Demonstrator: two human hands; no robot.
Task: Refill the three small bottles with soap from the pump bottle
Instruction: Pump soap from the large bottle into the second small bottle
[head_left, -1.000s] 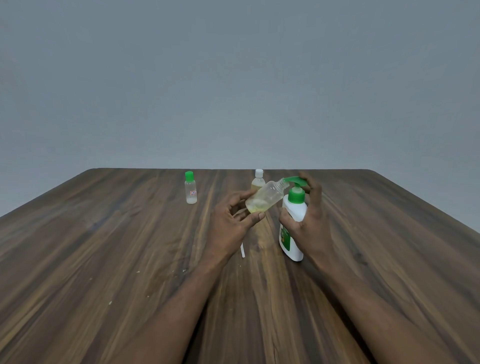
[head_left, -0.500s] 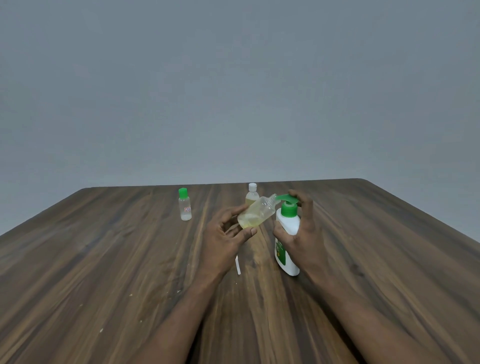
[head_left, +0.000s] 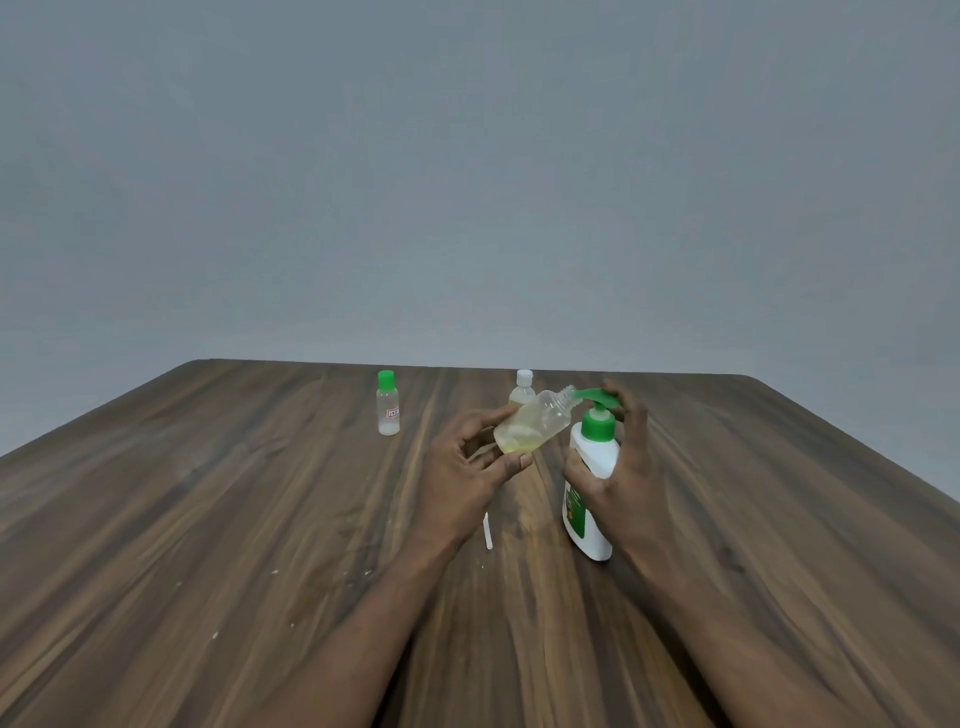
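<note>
My left hand (head_left: 467, 473) holds a small clear bottle (head_left: 532, 425) tilted, its open neck up against the green spout of the pump bottle (head_left: 592, 467). Some yellowish soap lies in the lower part of the small bottle. My right hand (head_left: 623, 467) grips the white pump bottle, which stands on the table, with fingers on top of the green pump head. A second small bottle with a white cap (head_left: 522, 387) stands just behind the tilted one. A third small bottle with a green cap (head_left: 387, 402) stands to the far left.
The brown wooden table (head_left: 208, 519) reaches to a far edge just behind the bottles, with a grey wall beyond. A small white stick-like object (head_left: 488, 530) lies on the table under my left wrist. A few light crumbs dot the near left of the table.
The view has shifted a little. Both hands keep their hold, the small bottle's neck staying at the pump spout.
</note>
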